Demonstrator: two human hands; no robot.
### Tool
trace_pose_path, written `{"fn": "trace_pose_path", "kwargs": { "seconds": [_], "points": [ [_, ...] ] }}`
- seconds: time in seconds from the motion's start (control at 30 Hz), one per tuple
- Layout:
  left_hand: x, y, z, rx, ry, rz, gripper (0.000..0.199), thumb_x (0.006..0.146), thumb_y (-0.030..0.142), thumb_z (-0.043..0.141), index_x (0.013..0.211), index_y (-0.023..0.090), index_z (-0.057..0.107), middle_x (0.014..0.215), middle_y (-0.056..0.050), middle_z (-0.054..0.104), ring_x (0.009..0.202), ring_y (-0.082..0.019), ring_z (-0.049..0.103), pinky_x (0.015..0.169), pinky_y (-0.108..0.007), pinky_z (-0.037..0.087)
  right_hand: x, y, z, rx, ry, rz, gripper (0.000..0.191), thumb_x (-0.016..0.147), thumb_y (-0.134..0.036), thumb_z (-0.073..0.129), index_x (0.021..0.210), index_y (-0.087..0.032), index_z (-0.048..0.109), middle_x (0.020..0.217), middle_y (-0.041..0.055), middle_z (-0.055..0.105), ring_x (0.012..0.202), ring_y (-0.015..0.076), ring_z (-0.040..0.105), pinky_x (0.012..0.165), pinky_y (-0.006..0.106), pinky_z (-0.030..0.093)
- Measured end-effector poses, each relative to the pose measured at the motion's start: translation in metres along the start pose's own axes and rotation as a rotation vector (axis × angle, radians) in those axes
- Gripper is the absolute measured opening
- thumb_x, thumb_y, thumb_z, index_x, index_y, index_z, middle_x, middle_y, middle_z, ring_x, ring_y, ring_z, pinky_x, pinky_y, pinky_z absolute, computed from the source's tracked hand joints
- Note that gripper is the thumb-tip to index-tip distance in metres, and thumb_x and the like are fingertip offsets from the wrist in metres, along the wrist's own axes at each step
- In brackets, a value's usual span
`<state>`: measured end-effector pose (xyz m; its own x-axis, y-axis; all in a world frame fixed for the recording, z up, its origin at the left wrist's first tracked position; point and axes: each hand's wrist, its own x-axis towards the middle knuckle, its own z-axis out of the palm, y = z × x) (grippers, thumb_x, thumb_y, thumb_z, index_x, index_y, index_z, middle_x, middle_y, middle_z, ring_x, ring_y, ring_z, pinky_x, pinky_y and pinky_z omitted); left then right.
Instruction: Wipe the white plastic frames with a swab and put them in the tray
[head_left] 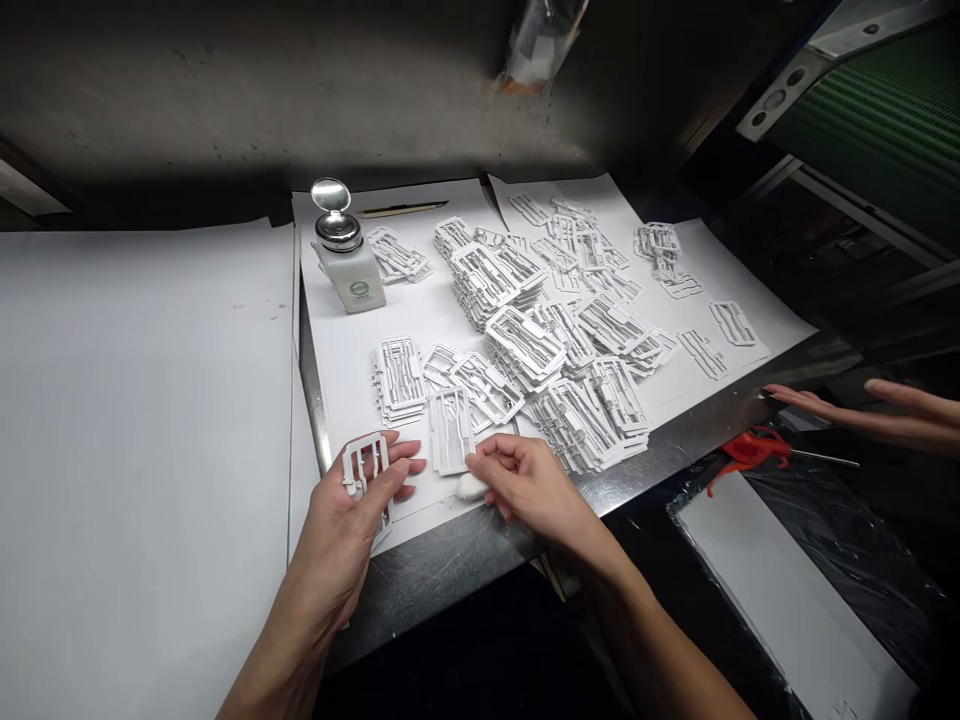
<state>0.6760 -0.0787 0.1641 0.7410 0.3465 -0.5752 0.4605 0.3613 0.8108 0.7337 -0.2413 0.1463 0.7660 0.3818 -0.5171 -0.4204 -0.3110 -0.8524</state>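
My left hand (352, 510) is closed around some white plastic frames (365, 462), thin rectangles with bars inside, held near the front edge of the table. My right hand (529, 485) pinches the lower corner of another white frame (451, 432) with thumb and forefinger. A soft white wad, like cotton (471, 487), is tucked under those same fingers. Just beyond my hands, a neat stack of frames (400, 375) lies on the left, and larger heaps of them (525, 345) overlap to the right.
A pump bottle (352, 260) with its lid up stands at the back left, near a thin knife-like tool (403, 210). White paper (150, 450) covers the metal table (442, 560). On the right are another person's hand (862, 410) and a red-handled tool (754, 448).
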Motion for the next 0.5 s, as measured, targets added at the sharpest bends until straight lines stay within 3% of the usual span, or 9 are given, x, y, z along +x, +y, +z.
{"fn": "trace_pose_path", "kwargs": {
  "seconds": [0.23,0.5],
  "points": [
    [0.002,-0.012,-0.005,-0.119,-0.049,0.006,0.050,0.064,0.026,0.077,0.110,0.019,0.059,0.091,-0.003,0.067,0.072,-0.013,0.061,0.070,-0.026,0.048,-0.030,0.016,-0.005,0.177,-0.216,0.034,0.027,0.083,-0.042,0.061,0.083,-0.014,0.059,0.060,-0.0033,0.053,0.043,0.0037,0.042,0.039,0.013,0.031],
    [-0.003,-0.014,-0.013,-0.143,-0.029,0.025,0.047,0.062,0.024,0.078,0.106,0.019,0.059,0.087,-0.001,0.065,0.070,-0.011,0.058,0.065,-0.023,0.047,-0.030,0.018,0.003,0.169,-0.273,-0.007,0.027,0.085,-0.042,0.060,0.080,-0.015,0.058,0.060,-0.0039,0.049,0.047,0.0041,0.042,0.041,0.014,0.032]
  ]
}}
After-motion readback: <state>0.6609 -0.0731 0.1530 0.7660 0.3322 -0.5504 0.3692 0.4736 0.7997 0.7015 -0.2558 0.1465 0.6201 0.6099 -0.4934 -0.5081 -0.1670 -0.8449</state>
